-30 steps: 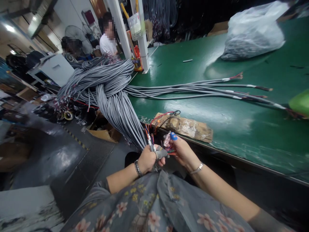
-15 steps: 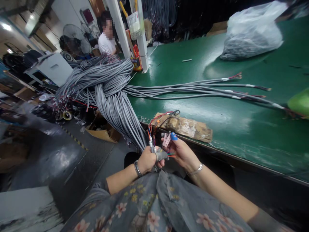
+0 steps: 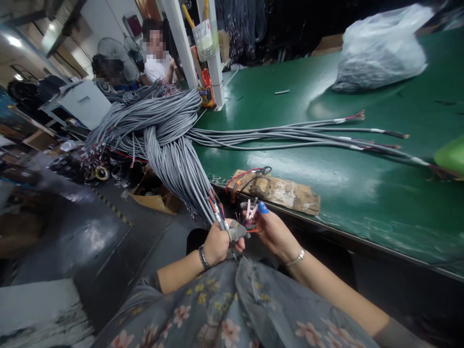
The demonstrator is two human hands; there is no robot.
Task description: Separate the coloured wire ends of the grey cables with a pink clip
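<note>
My left hand (image 3: 220, 242) is closed on a grey cable end (image 3: 222, 220) with stripped coloured wires, its thumb in a grey finger cot. My right hand (image 3: 272, 231), with a blue cot on one fingertip, pinches the coloured wire tips and a small pink-white connector piece (image 3: 250, 210) right beside the left hand. Both hands sit just below the front edge of the green table (image 3: 362, 183). The cable comes from a thick grey cable bundle (image 3: 163, 130) hanging over the table's left end.
Several grey cables (image 3: 308, 135) lie stretched across the green table. A worn cardboard pad (image 3: 286, 191) with red and black wires sits at the table edge. A plastic bag (image 3: 380, 48) lies far right. Two people sit at the back left. A cardboard box (image 3: 155, 195) is on the floor.
My left hand has tilted the cable end leftward and lowered slightly. My right hand has shifted a little down with the wire tips. The person at the back has moved.
</note>
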